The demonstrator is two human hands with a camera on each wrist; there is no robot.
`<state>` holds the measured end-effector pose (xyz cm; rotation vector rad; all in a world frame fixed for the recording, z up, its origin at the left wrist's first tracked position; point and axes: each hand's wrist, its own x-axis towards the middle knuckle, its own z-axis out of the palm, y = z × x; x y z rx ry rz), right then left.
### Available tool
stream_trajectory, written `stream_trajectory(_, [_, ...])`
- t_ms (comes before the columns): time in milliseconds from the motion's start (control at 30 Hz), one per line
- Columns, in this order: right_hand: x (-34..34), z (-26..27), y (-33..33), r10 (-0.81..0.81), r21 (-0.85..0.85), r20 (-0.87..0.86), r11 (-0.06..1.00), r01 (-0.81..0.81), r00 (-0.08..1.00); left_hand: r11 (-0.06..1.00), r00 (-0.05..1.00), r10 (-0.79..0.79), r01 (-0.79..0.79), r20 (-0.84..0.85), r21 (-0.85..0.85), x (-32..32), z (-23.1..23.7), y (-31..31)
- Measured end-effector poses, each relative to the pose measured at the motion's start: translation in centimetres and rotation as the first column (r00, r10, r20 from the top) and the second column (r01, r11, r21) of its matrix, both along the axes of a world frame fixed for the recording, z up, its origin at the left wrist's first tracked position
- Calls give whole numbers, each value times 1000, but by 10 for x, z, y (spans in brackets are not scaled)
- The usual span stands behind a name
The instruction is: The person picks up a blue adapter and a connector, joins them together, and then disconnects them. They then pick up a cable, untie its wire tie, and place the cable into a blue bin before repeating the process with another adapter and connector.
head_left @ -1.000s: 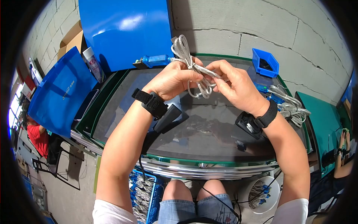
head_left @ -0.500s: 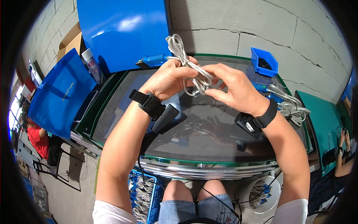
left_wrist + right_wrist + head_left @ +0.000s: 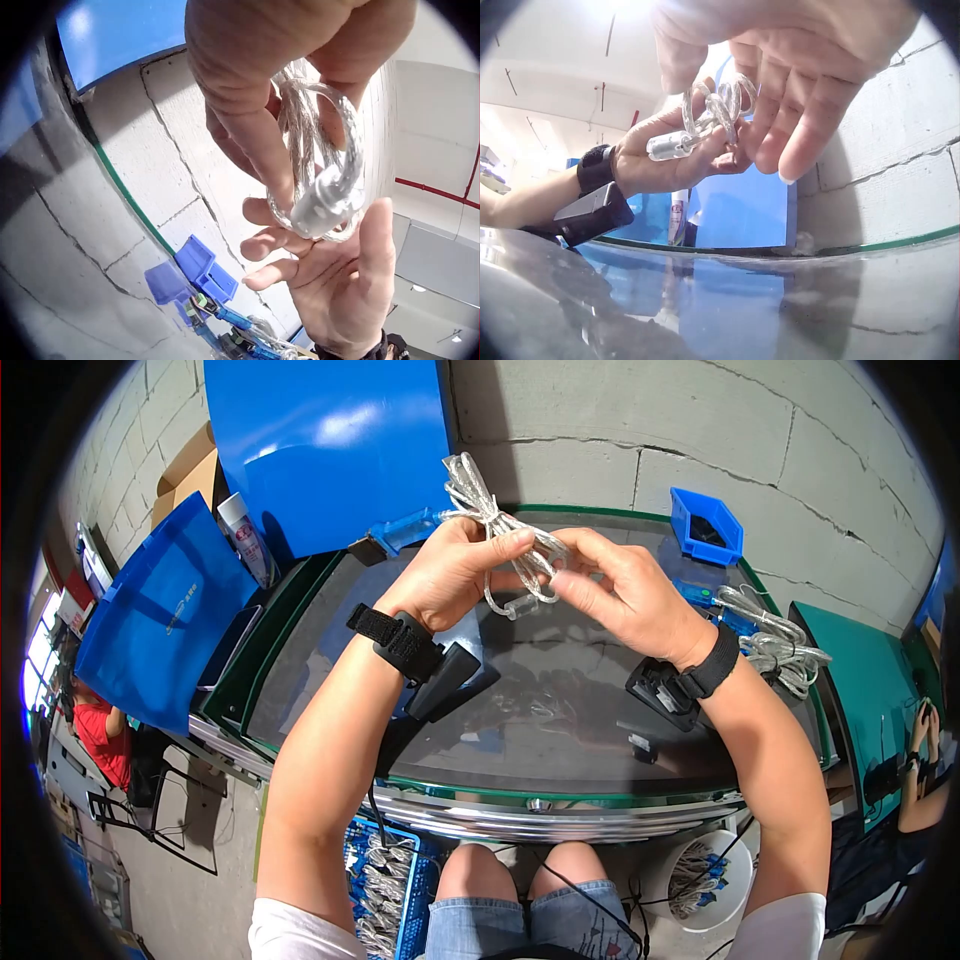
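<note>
A coiled silver cable point(image 3: 470, 488), tied at its middle, is held up over the glass-topped table point(image 3: 560, 690). My left hand point(image 3: 450, 572) pinches it near the tie between thumb and fingers. A translucent blue connector point(image 3: 408, 530) sticks out on the left of that hand. In the left wrist view a clear cylinder point(image 3: 319, 210) on the cable shows among the lower loops. My right hand point(image 3: 635, 595) is at the right end of the coil; in the right wrist view its fingers point(image 3: 810, 124) are extended, with the loops between them and the thumb.
On the table's right lie more silver cables point(image 3: 785, 650) with blue connectors, behind them a small blue bin point(image 3: 708, 525). A blue panel point(image 3: 330, 450) and a spray can point(image 3: 250, 540) stand at the back left. Below are a blue basket point(image 3: 418, 890) and a white bucket point(image 3: 738, 880) of cables.
The right hand's fingers have loosened from the pinch on the loops seen a second ago. The coil has shifted slightly left and the blue connector has tipped downward on its left end.
</note>
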<state>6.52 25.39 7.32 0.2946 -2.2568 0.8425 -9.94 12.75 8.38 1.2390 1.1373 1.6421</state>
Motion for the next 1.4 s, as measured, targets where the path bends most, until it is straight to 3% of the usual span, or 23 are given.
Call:
stream_trajectory(133, [1,-2,4,-49,11,79,999,49,996,998,993,-56,51,-106,-43,-1,-2,0])
stream_trajectory(233, [-1,-2,9,-123,-86,73,988,129,990,993,986,-28,9,-164,-116,6,-3,-2])
stream_trajectory(367, [-4,-5,14,-103,-131,81,985,113,991,960,987,-105,67,-125,-272,12,6,-7])
stream_trajectory(533, [-3,-5,12,-54,-69,98,996,61,994,973,973,-163,131,-162,-191,3,-6,0])
stream_trajectory(600, [-5,-10,13,56,-188,127,982,-31,990,977,962,-183,155,-204,-146,2,-7,2])
stream_trajectory(633, [-4,-7,11,55,-189,126,982,-31,991,983,961,-145,111,-237,-149,3,-7,2])
stream_trajectory(700, [-2,-1,8,102,-368,222,930,-14,970,986,958,-106,67,-268,-151,4,-6,1])
stream_trajectory(900, [-2,0,9,145,-423,241,906,-31,960,987,965,-79,40,-248,-159,4,-7,1])
stream_trajectory(1200, [-1,-2,9,120,-363,223,931,-32,967,984,934,-109,52,-340,-172,5,-4,-1])
stream_trajectory(1300, [0,-2,12,51,-282,224,959,14,973,982,968,-133,100,-212,-161,11,-1,-4])
stream_trajectory(1400, [-4,-7,16,-3,-192,170,981,36,985,988,923,-154,133,-354,-81,5,-7,-2])
